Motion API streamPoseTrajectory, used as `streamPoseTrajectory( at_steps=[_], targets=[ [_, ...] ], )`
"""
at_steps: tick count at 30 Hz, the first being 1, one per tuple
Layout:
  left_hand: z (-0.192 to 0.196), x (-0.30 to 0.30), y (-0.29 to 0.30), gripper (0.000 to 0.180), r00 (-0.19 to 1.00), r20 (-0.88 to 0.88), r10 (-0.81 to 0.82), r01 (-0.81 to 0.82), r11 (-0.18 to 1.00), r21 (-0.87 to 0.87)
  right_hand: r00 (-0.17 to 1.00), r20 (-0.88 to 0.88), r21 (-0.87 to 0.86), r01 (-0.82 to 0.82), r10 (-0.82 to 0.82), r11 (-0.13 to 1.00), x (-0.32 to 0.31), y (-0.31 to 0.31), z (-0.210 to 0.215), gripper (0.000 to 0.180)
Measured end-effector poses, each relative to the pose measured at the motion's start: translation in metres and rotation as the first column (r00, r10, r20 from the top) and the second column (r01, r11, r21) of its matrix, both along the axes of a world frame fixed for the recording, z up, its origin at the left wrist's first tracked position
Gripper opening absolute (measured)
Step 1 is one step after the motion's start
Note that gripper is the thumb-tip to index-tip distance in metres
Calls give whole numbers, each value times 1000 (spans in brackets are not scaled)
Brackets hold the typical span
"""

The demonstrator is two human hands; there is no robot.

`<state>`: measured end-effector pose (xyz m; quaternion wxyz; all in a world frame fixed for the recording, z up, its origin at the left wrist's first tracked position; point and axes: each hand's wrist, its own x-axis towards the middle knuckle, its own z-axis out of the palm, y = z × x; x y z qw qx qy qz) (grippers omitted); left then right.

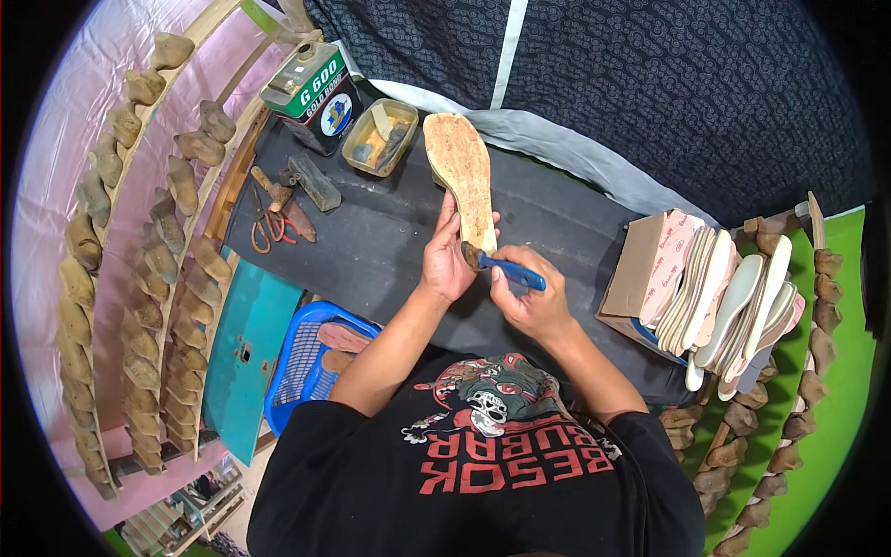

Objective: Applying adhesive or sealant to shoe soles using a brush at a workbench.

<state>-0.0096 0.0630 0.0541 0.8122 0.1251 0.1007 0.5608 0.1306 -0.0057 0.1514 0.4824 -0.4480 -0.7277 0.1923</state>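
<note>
My left hand [445, 265] is closed around the lower part of a tan, mottled shoe sole [461, 167], holding it up over the dark work table. The wide end of the sole points away from me. My right hand [536, 302] grips the blue handle of a brush [522, 273]. The dark head of the brush meets the sole's narrow near end, beside my left fingers. Part of the sole's near end is hidden behind the brush, and its underside does not show.
A green-and-black can [316, 97] and a yellowish tub [380, 137] stand at the back left. Near them lie scissors [269, 227] and a grey block [316, 182]. A carton [640, 269] and stacked pale soles [696, 288] are at right. A blue basket [297, 362] sits left; wooden lasts [79, 297] line racks.
</note>
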Motion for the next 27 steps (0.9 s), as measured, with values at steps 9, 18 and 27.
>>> streamPoseTrajectory(
  at_steps=[9,18,27],
  targets=[
    [0,-6,2,58,999,-31,30,-29,1000,8,990,17,29,136,-137,990,15,6,-6,18],
    [-1,-2,-1,57,999,-45,17,-14,999,52,990,33,30,134,-135,990,15,0,-3,19],
    [15,1,-6,58,957,-252,142,-94,977,192,987,62,77,142,-146,987,12,2,4,21]
  ],
)
